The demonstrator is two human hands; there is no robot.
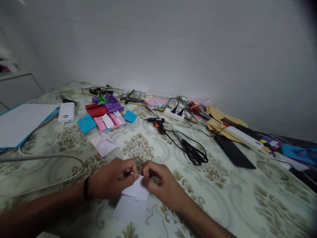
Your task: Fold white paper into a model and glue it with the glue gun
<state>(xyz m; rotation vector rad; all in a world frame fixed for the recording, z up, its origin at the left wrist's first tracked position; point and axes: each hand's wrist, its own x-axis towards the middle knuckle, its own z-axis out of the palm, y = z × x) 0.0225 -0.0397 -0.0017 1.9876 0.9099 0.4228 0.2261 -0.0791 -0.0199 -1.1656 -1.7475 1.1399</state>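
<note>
A white sheet of paper [131, 205] with creases and a folded-over upper part lies on the table in front of me. My left hand [116, 178] pinches its upper left edge between thumb and fingers, a black band round the wrist. At the upper right corner, my right hand [160, 183] also grips the paper with thumb and curled fingers. Just beyond my left hand rests a folded white paper piece [103, 144]. Past it are blue folded paper [86, 124], pink and white folded strips [109, 121] and red folded paper [96, 110].
A black glue gun [157, 124] with a coiled black cable [194, 152] lies ahead. Right of it are a power strip [174, 114] and a black phone-like slab [234, 152]. On the left are a white power bank [66, 112], its cable, and large paper sheets [27, 122].
</note>
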